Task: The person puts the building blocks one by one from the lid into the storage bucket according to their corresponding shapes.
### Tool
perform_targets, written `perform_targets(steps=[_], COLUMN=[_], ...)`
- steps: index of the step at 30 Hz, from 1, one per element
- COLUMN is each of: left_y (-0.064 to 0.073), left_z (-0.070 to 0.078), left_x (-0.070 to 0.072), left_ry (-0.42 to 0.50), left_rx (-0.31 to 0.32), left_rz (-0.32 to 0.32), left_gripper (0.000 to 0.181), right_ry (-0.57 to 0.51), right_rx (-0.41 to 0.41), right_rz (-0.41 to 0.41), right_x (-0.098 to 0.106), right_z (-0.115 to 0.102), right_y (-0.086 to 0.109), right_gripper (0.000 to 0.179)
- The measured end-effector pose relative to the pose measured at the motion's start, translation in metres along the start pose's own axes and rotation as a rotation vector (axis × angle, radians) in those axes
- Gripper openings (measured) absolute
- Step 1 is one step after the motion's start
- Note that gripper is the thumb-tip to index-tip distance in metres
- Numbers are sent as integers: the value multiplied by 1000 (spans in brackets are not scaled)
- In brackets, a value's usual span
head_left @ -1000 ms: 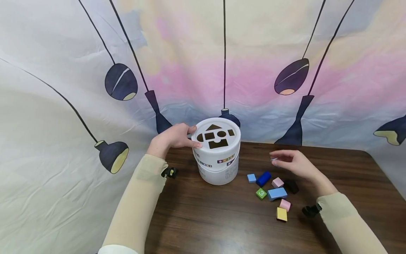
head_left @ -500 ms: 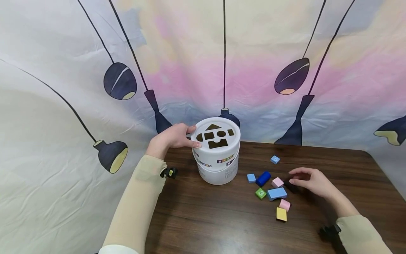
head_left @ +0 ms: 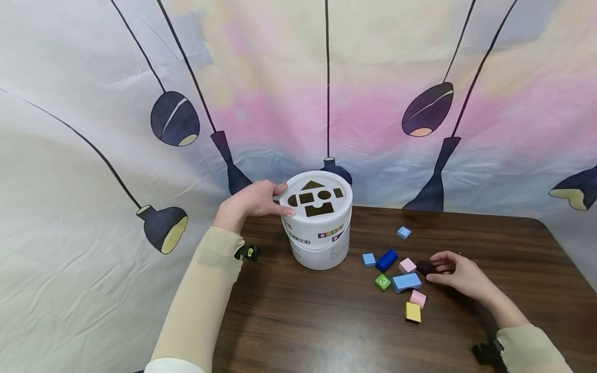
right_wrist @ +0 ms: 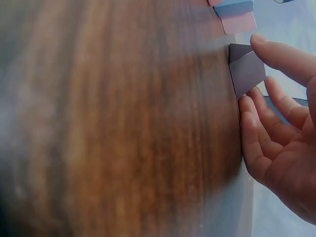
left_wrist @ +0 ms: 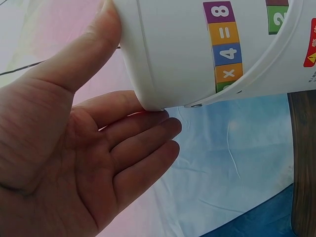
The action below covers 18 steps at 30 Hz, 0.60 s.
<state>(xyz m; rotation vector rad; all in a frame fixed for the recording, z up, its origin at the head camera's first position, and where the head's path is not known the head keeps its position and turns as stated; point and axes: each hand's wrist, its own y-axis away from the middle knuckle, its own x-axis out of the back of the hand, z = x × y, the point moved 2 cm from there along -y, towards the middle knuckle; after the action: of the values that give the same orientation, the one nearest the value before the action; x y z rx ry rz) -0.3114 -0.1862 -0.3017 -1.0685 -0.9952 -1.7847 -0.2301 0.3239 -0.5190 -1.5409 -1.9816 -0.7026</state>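
A white bucket (head_left: 322, 233) stands upright on the table, its lid pierced by shaped holes. My left hand (head_left: 261, 199) grips the lid rim from the left. In the left wrist view the thumb (left_wrist: 91, 47) lies along one side of the bucket and the fingers (left_wrist: 143, 140) reach the other. My right hand (head_left: 459, 274) is low at the right of the block group. Its thumb and fingers close around a dark block (head_left: 424, 267). In the right wrist view, that block (right_wrist: 247, 71) sits between thumb tip and fingertips, against the tabletop.
Left of the right hand lie pink blocks (head_left: 407, 266), a light-blue arch block (head_left: 406, 282), a dark-blue cylinder (head_left: 386, 260), a green numbered tile (head_left: 383, 282), a yellow block (head_left: 412, 312) and light-blue tiles (head_left: 403, 232). A fabric backdrop (head_left: 373, 103) hangs behind the wooden table (head_left: 317, 321).
My right hand let go of a light-blue tile at the back, then came down and right to the dark block, its fingers now around it. The left hand stayed at the bucket.
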Motion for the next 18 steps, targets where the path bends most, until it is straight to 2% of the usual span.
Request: perform_targets(steps=[18], left_y=[1], left_z=[1], left_x=[0], left_ry=[3], left_rx=[-11], left_rz=[-10], left_gripper=[96], right_ry=[118], right_rx=[6], right_rz=[9], right_x=[-5], right_z=[-6], right_y=[-4], right_gripper=[60])
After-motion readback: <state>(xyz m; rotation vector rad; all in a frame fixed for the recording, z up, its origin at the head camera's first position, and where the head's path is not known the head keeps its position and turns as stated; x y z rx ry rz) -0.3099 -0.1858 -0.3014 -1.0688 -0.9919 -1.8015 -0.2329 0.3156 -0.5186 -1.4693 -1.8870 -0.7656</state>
